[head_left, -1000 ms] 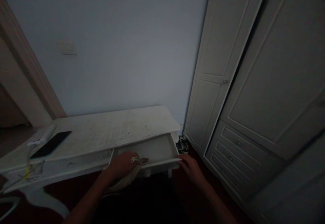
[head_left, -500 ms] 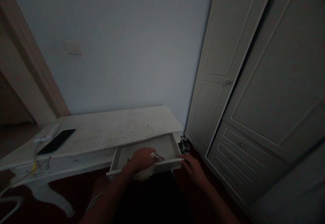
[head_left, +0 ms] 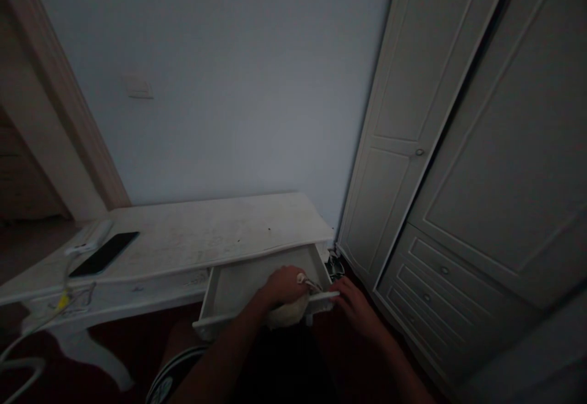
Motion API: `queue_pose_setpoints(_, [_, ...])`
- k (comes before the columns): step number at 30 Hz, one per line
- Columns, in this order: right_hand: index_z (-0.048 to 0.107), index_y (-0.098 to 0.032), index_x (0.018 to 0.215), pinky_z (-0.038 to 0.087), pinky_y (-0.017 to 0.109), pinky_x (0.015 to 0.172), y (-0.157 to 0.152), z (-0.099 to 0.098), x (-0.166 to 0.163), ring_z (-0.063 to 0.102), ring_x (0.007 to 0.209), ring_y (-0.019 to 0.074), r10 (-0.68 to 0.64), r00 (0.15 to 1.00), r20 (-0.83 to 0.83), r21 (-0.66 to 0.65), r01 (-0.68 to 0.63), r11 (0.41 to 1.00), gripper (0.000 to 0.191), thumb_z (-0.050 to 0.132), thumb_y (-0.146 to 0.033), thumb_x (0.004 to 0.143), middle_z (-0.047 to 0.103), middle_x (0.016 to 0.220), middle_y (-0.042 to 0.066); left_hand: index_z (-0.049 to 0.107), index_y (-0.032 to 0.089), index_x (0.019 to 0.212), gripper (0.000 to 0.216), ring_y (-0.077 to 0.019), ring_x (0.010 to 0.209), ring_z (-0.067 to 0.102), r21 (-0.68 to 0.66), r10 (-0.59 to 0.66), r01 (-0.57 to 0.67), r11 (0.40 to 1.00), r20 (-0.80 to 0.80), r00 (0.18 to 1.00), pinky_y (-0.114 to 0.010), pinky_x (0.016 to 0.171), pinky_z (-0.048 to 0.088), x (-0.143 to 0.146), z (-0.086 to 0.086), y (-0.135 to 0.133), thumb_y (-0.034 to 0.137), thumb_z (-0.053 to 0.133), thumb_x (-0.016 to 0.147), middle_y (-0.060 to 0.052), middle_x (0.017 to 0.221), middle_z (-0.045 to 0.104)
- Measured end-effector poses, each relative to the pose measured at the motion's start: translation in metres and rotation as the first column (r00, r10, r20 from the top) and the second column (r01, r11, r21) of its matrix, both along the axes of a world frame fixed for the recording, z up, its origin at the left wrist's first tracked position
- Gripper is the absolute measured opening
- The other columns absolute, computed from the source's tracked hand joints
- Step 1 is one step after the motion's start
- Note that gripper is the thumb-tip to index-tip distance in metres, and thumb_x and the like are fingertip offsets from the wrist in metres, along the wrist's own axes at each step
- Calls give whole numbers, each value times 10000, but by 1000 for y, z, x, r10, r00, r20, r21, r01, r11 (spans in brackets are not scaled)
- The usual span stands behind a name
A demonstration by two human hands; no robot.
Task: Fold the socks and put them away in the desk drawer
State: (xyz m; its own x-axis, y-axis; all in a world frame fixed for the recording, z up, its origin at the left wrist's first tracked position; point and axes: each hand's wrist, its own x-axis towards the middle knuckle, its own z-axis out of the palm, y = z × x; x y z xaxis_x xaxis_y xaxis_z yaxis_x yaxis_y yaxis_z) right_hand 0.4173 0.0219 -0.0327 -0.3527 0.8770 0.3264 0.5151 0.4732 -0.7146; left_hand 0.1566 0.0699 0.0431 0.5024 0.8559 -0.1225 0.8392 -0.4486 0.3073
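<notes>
A white drawer [head_left: 238,282] is pulled out of the front of a worn white desk [head_left: 220,227]. My left hand [head_left: 285,283] is closed around a crumpled pale cloth [head_left: 288,314], which drapes over the drawer's front edge towards its right side. Part of the cloth pokes out beyond my fingers over the inside of the drawer. At the drawer's front right corner, my right hand [head_left: 352,301] grips the end of the front panel with its fingers. The drawer's bare bottom shows behind my left hand.
On the desk's left end lie a dark phone [head_left: 105,254] and a white power strip [head_left: 89,237] with a cable [head_left: 34,330] hanging down. A tall white wardrobe [head_left: 389,190] stands close on the right. Dark shoes [head_left: 335,265] sit on the floor between desk and wardrobe.
My left hand has slid the cloth to the right along the drawer's front edge, closer to my right hand. My right hand stays at the corner. The view has shifted slightly.
</notes>
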Motion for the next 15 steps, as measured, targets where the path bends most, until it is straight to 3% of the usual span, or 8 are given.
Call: queue_pose_setpoints(15, [716, -254, 1059, 507, 375, 905, -24, -4, 24, 643, 992, 253, 7, 994, -109, -50, -12, 999, 281, 526, -461, 1065, 643, 1047, 69, 784, 272, 1006, 333, -284, 1032, 761, -69, -59, 63, 996, 61, 996, -330, 819, 535, 21, -13, -25, 435, 500, 946, -94, 1100, 814])
